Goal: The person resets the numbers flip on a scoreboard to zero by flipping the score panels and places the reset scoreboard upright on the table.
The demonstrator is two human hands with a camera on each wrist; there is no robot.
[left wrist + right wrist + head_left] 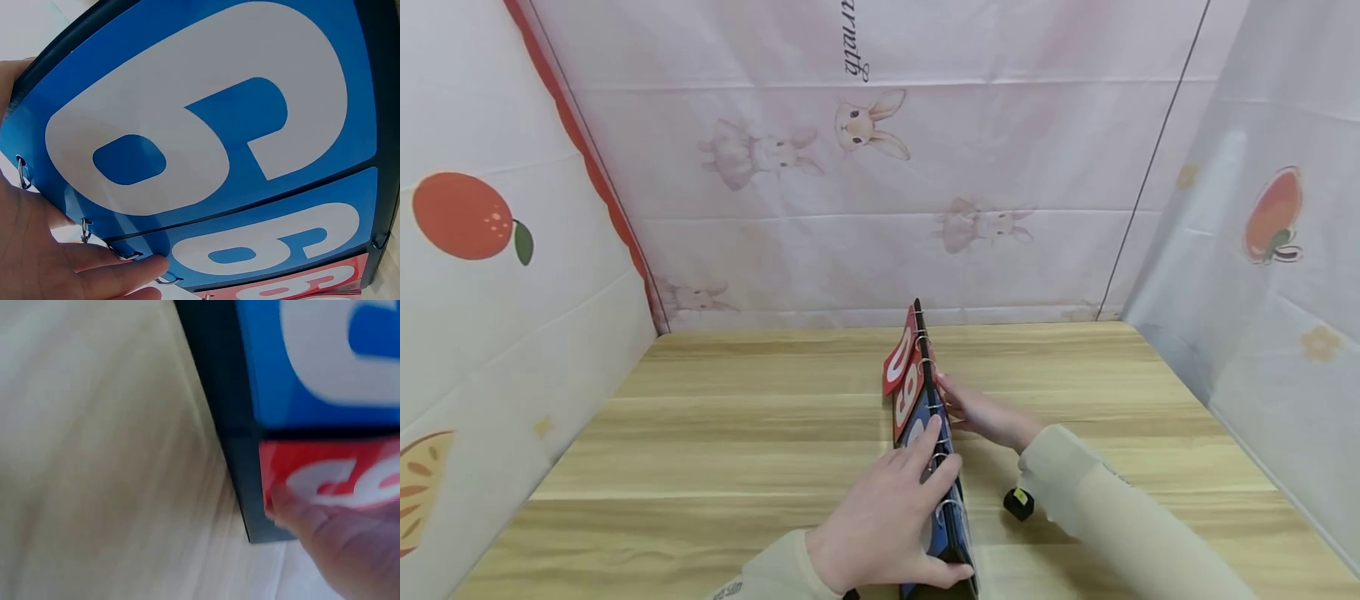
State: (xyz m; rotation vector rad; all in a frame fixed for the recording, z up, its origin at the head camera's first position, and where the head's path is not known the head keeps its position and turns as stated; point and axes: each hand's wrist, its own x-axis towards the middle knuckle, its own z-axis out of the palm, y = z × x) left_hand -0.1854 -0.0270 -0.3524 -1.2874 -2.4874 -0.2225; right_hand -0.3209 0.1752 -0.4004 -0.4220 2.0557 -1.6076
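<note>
A black flip scoreboard (928,379) with ring-bound number cards stands upright, seen nearly edge-on in the head view. My left hand (887,512) holds its near end, fingers over the ringed top edge and thumb at the end. Large and small blue cards (365,94) with a white 6 fill the left wrist view, and a red card (359,269) shows beyond them. On the far right side, my right hand (988,412) pinches the lower corner of a red number card (312,453). A red 0 card (891,379) tilts out from the left face.
A small black object with a yellow label (1018,503) lies on the wooden table (737,417), near the right sleeve. Printed cloth (865,250) hangs behind the table and on both sides.
</note>
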